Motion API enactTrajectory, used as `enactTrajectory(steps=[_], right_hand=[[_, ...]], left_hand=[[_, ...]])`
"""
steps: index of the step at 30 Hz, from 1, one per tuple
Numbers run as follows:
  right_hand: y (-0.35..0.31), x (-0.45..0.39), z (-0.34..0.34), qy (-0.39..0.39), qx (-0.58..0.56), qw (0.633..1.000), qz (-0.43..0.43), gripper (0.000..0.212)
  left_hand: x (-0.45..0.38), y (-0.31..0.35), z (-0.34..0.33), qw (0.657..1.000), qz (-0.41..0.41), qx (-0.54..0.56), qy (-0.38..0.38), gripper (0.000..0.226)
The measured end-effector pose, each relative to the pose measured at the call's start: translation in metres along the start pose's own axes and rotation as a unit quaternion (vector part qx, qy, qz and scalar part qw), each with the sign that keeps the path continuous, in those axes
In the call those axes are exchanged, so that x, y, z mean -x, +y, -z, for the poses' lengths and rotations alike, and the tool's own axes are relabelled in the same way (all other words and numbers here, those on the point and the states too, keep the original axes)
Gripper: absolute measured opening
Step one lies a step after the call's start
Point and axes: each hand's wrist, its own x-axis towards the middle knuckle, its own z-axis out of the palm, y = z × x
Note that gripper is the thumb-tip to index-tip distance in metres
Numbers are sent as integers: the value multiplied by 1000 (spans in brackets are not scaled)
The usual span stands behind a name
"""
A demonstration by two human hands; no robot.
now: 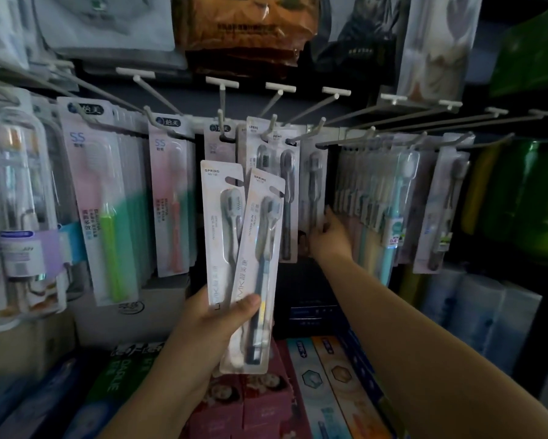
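Note:
My left hand (214, 324) grips two white "SPRING" toothbrush packs by their lower ends, fanned apart: the left pack (218, 223) upright, the right pack (260, 264) tilted and holding a dark blue brush. My right hand (328, 234) reaches to the rack and touches the lower part of a hanging toothbrush pack (312, 191) with a dark brush; its fingers lie against the pack's edge, and whether they pinch it is hidden. Similar packs (274, 172) hang on the hooks just left of it.
White peg hooks (272, 122) stick out towards me across the rack. Pink and green brush packs (101, 198) hang at left, pastel ones (396, 204) at right. Toothpaste boxes (323, 381) lie on the shelf below. Green bottles (526, 198) stand at far right.

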Motion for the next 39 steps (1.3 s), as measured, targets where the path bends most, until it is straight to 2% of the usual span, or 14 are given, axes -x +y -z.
enactTrajectory(steps=[2,5,7,10,12,16,19,23,25,29,39], right_hand=[[2,20,2,2,18,1000,19,55],[3,59,10,-6,-30,999,42,41],[2,84,16,-38,-71,996,46,27],[-2,117,23,-122,-117,984,52,26],[-10,133,25,-153,-109,980,58,21],[-14,143,29,-146,-105,982,63,6],[-16,129,39,-102,-90,990,47,10],[-18,94,48,-67,24,996,55,34],[-22,79,51,-45,43,997,55,43],[-39,56,53,-22,49,997,62,50],[-52,24,43,-2,25,997,69,51]], left_hand=[[-1,-2,0,1000,0,-4,6,24],[-1,-2,-2,1000,-5,-2,7,24],[-1,-1,-4,1000,-9,-5,10,24],[1,-1,-10,1000,-9,-10,6,26],[1,-2,-14,1000,2,-6,0,27],[5,-2,-20,1000,18,-13,-2,22],[7,1,-18,999,33,-24,17,26],[4,5,-11,1000,17,-11,12,24],[3,4,-7,1000,9,-11,18,19],[3,3,-6,1000,9,-5,10,15],[-1,3,-2,1000,19,-3,1,25]])
